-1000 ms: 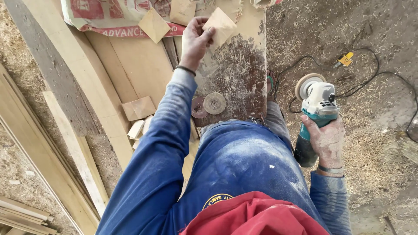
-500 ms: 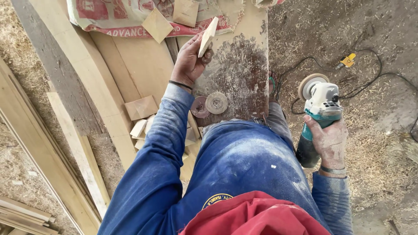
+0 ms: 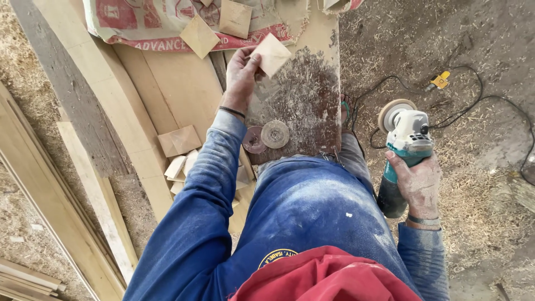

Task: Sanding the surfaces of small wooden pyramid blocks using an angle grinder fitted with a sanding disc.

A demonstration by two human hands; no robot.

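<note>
- The view looks straight down from the head of a person in dusty blue work clothes, with a red garment at the bottom centre of the frame.
- The left hand (image 3: pixel 241 71), upper centre, holds up a small square wooden tile (image 3: pixel 272 54); the fingers pinch its lower left edge, thumb on one face, so the tile is tilted like a diamond above the board.
- Under that hand lies a long plank (image 3: pixel 312 100) coated in sawdust, running from the top of the frame down to the person's lap.
- Two round sanding discs (image 3: pixel 266 135) lie side by side on the plank near the lap, edges touching or overlapping (one reddish, one grey).
- The right hand (image 3: pixel 419 185), at the right of the frame, has its fingers wrapped tight around the body of a teal and white angle grinder (image 3: pixel 405 144), held above the floor with its disc end pointing to the top of the frame.
- A black cable (image 3: pixel 473 95) loops over the sawdust-strewn floor in the upper right.
- More square wooden tiles (image 3: pixel 179 141) lie at centre left on pale boards, and others on a printed sack (image 3: pixel 139 25) at the top.
</note>
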